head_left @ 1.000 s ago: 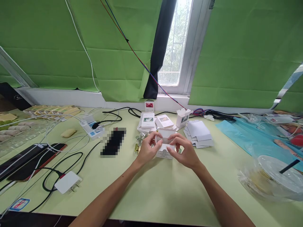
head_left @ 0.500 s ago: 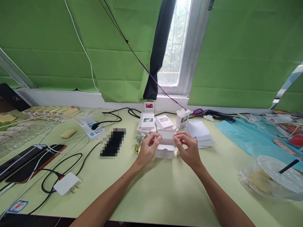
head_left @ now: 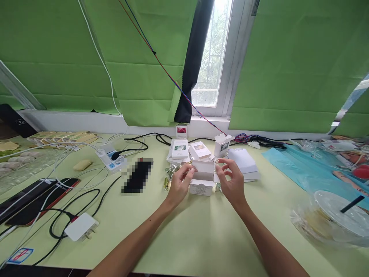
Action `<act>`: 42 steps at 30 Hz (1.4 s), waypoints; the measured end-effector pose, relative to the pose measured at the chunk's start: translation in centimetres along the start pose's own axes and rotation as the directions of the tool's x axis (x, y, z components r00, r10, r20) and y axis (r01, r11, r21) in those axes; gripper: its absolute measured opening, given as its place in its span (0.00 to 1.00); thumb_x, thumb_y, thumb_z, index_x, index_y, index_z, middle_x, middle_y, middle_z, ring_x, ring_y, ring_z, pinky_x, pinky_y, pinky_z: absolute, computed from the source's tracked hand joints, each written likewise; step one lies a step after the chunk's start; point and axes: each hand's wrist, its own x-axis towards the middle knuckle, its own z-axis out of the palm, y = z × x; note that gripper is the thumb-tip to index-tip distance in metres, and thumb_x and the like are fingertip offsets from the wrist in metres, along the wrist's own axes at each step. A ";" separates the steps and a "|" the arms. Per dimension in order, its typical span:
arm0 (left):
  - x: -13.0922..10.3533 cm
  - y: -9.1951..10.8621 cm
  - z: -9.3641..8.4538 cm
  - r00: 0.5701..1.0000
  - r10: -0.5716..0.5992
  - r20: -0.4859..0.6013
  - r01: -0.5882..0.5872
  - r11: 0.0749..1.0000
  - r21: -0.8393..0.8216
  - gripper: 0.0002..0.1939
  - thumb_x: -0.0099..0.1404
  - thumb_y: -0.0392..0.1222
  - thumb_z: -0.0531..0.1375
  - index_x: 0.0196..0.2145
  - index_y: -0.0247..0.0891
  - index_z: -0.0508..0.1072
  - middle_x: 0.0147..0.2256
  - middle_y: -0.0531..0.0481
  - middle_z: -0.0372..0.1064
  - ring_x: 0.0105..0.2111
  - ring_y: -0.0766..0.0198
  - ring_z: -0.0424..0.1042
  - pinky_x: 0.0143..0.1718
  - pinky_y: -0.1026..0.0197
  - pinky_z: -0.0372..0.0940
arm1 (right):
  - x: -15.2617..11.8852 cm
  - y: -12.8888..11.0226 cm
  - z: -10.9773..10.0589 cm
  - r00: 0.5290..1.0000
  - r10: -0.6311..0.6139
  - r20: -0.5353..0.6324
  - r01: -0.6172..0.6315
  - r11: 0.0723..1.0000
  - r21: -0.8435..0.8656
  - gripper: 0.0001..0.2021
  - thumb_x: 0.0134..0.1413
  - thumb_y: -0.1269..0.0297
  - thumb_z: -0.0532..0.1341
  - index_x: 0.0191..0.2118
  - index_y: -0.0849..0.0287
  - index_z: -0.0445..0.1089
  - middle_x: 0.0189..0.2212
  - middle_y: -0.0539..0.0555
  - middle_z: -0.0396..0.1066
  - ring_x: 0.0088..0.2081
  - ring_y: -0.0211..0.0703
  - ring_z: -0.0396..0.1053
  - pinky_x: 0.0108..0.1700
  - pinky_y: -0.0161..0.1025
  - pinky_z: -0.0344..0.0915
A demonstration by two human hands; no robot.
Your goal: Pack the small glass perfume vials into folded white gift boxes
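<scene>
A small white cardboard box (head_left: 201,189) sits on the table before me, its lid flap raised and its top open toward me. My left hand (head_left: 181,181) pinches the left edge of the raised flap between thumb and fingers. My right hand (head_left: 231,177) is just off the box's right side, its thumb and fingers apart with nothing between them. Small glass vials (head_left: 166,182) lie left of the box, partly behind my left hand. Another vial (head_left: 218,187) lies by its right side, close to my right hand.
Behind the box are printed white cartons (head_left: 180,150), an upright open carton (head_left: 223,144) and flat white cardboard pieces (head_left: 243,161). Left are a power strip (head_left: 111,158), a charger (head_left: 82,227) and cables. A bagged cup (head_left: 334,215) and blue plastic sheet (head_left: 291,159) are at right.
My right hand has moved slightly right, away from the box's edge, and its fingers have spread. My left hand stays on the flap. The vial on the right shows more clearly.
</scene>
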 end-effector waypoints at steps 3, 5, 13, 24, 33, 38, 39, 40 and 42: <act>-0.1 0.0 -0.1 1.000 -0.009 0.009 0.009 1.000 -0.010 0.13 0.69 0.49 0.53 0.34 0.41 0.72 0.30 0.52 0.66 0.30 0.61 0.61 0.31 0.61 0.56 | 0.0 0.2 -0.1 0.995 0.072 0.073 -0.077 0.995 0.067 0.13 0.63 0.57 0.61 0.51 0.53 0.70 0.43 0.55 0.72 0.34 0.40 0.68 0.32 0.37 0.70; -0.2 -0.1 -0.1 1.000 -0.006 0.016 0.006 1.000 -0.013 0.13 0.69 0.49 0.52 0.34 0.41 0.72 0.29 0.52 0.66 0.30 0.61 0.61 0.31 0.60 0.55 | 0.0 0.3 -0.1 0.986 0.096 0.137 -0.111 0.988 0.108 0.13 0.62 0.56 0.62 0.49 0.55 0.71 0.39 0.54 0.72 0.32 0.40 0.68 0.32 0.37 0.70; -0.3 -0.3 -0.3 0.998 0.022 0.062 -0.020 0.999 -0.034 0.12 0.67 0.44 0.51 0.34 0.40 0.72 0.32 0.51 0.69 0.33 0.59 0.64 0.35 0.59 0.58 | 0.1 0.2 -0.3 0.955 0.068 0.290 -0.123 0.977 0.174 0.13 0.61 0.52 0.62 0.34 0.58 0.72 0.25 0.49 0.63 0.27 0.39 0.63 0.28 0.35 0.63; -0.3 0.3 -0.3 0.999 -0.021 0.026 0.022 0.999 -0.040 0.12 0.62 0.40 0.49 0.34 0.41 0.72 0.34 0.49 0.71 0.36 0.57 0.67 0.37 0.58 0.62 | 0.2 -1.0 -0.5 0.903 0.118 0.413 -0.233 0.942 0.241 0.20 0.57 0.46 0.62 0.27 0.58 0.70 0.19 0.47 0.58 0.20 0.35 0.55 0.21 0.34 0.55; -0.2 0.0 -0.2 1.000 -0.028 -0.002 0.028 0.990 -0.140 0.11 0.60 0.37 0.51 0.35 0.41 0.72 0.37 0.49 0.70 0.41 0.55 0.70 0.43 0.57 0.64 | 0.1 -0.5 -0.4 0.896 0.141 0.422 -0.268 0.928 0.259 0.18 0.58 0.47 0.62 0.27 0.58 0.69 0.19 0.47 0.57 0.20 0.35 0.54 0.20 0.35 0.54; -0.2 -0.2 -0.2 1.000 -0.019 -0.019 0.014 0.971 -0.240 0.10 0.67 0.41 0.52 0.36 0.41 0.72 0.39 0.48 0.71 0.44 0.56 0.70 0.46 0.57 0.64 | 0.2 -0.7 -0.5 0.904 0.166 0.394 -0.299 0.904 0.306 0.17 0.56 0.50 0.64 0.26 0.58 0.70 0.20 0.47 0.58 0.23 0.36 0.56 0.23 0.35 0.56; -0.2 -0.2 -0.2 1.000 -0.017 -0.024 0.011 0.968 -0.252 0.11 0.69 0.42 0.51 0.37 0.41 0.73 0.40 0.47 0.71 0.45 0.56 0.70 0.46 0.58 0.64 | 0.2 -0.7 -0.5 0.906 0.170 0.387 -0.305 0.897 0.321 0.17 0.56 0.50 0.64 0.25 0.58 0.70 0.21 0.47 0.59 0.23 0.36 0.57 0.24 0.35 0.57; -0.2 -0.2 -0.1 0.999 -0.020 -0.028 0.012 0.965 -0.262 0.12 0.70 0.44 0.51 0.37 0.41 0.73 0.40 0.47 0.71 0.46 0.56 0.70 0.45 0.58 0.64 | 0.2 -0.7 -0.5 0.908 0.176 0.379 -0.313 0.888 0.337 0.17 0.55 0.50 0.65 0.25 0.58 0.70 0.21 0.48 0.59 0.23 0.36 0.57 0.24 0.35 0.58; -0.2 -0.3 -0.1 0.999 -0.038 -0.038 0.026 0.957 -0.290 0.14 0.72 0.47 0.50 0.38 0.41 0.73 0.41 0.46 0.71 0.45 0.56 0.69 0.43 0.59 0.65 | 0.3 -0.6 -0.4 0.909 0.198 0.366 -0.339 0.863 0.375 0.17 0.54 0.50 0.66 0.25 0.58 0.70 0.20 0.47 0.59 0.23 0.36 0.57 0.24 0.34 0.57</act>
